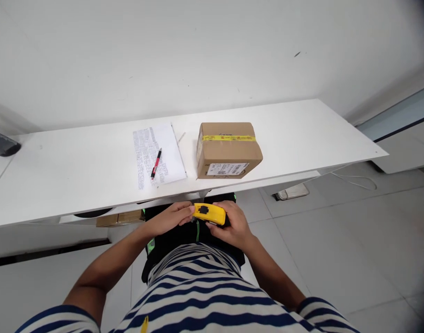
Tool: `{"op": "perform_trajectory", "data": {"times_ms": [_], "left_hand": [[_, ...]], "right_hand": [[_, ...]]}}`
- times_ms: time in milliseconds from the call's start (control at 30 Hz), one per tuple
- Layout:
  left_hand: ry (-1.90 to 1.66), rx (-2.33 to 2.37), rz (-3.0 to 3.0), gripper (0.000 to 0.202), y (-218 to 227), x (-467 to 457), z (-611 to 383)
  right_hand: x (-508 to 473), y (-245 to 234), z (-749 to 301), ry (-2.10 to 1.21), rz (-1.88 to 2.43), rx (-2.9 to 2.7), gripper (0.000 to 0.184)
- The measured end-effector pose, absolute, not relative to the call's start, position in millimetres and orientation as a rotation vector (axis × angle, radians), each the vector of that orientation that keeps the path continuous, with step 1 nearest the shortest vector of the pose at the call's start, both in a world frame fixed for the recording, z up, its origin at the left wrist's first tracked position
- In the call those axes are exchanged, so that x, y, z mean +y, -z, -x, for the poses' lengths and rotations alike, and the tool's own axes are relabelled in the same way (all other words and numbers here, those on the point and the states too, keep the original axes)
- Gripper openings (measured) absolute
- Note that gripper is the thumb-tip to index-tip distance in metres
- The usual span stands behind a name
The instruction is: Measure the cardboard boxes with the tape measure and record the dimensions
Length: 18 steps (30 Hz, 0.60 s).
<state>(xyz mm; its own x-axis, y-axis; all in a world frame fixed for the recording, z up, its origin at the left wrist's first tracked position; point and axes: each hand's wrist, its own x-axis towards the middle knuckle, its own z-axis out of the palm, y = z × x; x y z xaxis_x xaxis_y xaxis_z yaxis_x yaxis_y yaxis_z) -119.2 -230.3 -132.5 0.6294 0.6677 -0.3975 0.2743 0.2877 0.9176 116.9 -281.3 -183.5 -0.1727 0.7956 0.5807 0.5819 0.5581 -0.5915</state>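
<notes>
Both hands meet just below the front edge of the white table [76, 175], over my lap. My right hand [234, 226] is closed around a yellow utility knife [209, 213] with a black slider. My left hand [170, 218] pinches the knife's left end with its fingertips. On the table beyond them sits a sealed brown cardboard box [227, 149] with yellow tape across its top and a white label on its near face.
A handwritten sheet of paper [158, 155] lies left of the box with a red and black pen [156, 163] on it. A dark object [2, 143] sits at the table's far left. A white wall stands behind; tiled floor and a cable lie to the right.
</notes>
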Motion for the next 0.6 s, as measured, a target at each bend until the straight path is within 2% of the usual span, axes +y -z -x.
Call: {"op": "perform_trajectory", "data": {"times_ms": [167, 333, 500, 600], "left_hand": [[-0.309, 0.943, -1.221, 0.053, 151, -234, 117], [-0.284, 0.950, -1.210, 0.059, 145, -226, 116], [-0.370, 1.003, -1.299, 0.053, 107, -201, 118], [-0.573, 1.017, -1.386, 0.041, 68, -174, 120]], "right_hand": [[-291, 197, -113, -0.336, 1.188, -1.843, 0.044], [-288, 194, -119, -0.365, 1.123, -1.844, 0.047], [-272, 169, -151, -0.434, 1.064, -1.760, 0.054], [-251, 137, -187, -0.231, 1.060, -1.598, 0.064]]}}
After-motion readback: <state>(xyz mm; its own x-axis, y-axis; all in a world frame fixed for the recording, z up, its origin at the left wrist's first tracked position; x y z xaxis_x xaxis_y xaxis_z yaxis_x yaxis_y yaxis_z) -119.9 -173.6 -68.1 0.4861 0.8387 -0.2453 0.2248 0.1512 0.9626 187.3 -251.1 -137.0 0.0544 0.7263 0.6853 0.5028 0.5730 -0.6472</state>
